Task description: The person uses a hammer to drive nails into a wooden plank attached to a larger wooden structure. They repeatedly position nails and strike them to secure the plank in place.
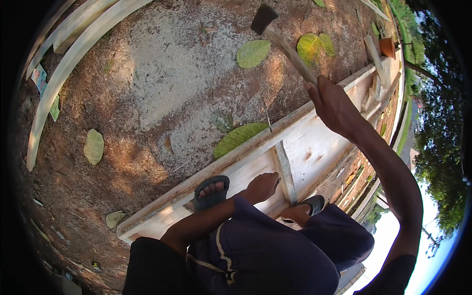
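The right hand (pixel 330 103) grips a wooden-handled hammer (pixel 290 51) with its fingers wrapped round the handle, the dark head pointing far and left, well apart from the thin nail (pixel 268 119) standing in the far rail (pixel 246 151) of a wooden frame. The left hand (pixel 263 188) is curled closed just left of the crosspiece (pixel 284 169), seemingly round a small dark item (pixel 278 181), too tiny to identify. A large green leaf (pixel 241 137) lies beyond the rail, left of the nail.
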The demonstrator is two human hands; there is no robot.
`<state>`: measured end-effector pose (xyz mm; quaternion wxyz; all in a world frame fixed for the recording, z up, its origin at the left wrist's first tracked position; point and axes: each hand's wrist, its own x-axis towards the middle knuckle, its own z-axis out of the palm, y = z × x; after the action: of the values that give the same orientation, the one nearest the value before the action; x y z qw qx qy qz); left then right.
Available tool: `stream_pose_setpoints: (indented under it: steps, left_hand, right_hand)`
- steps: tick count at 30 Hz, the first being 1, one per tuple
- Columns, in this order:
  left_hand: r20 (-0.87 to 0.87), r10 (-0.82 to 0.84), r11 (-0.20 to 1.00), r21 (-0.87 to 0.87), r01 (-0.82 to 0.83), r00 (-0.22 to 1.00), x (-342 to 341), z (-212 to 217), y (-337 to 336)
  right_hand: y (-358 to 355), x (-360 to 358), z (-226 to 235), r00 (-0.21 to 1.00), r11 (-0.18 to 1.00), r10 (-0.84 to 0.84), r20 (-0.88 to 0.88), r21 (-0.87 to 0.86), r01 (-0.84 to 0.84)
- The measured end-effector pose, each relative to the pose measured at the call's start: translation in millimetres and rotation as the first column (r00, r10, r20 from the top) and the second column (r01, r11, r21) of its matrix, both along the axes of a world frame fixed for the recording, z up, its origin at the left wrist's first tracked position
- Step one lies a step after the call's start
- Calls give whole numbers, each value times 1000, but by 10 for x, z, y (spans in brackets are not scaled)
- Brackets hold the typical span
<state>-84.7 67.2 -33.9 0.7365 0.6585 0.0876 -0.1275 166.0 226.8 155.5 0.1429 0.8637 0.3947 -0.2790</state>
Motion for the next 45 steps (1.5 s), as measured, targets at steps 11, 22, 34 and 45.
stream_pose_setpoints:
  steps: [11,22,34,45]
  left_hand:
    - [-150,77,992,-91,-91,986,150,-207,-45]
    - [-175,132,988,-62,-144,976,112,-268,-27]
    - [-239,107,989,-72,-127,965,155,-233,-30]
    - [-223,105,993,-27,-114,969,139,-310,-117]
  right_hand:
    - [964,266,524,967,755,-236,-98,608,246]
    - [572,47,391,999,994,-14,-47,105,18]
    - [-318,-51,201,957,887,194,-213,-378,-264]
    - [534,53,360,965,525,-253,-75,827,202]
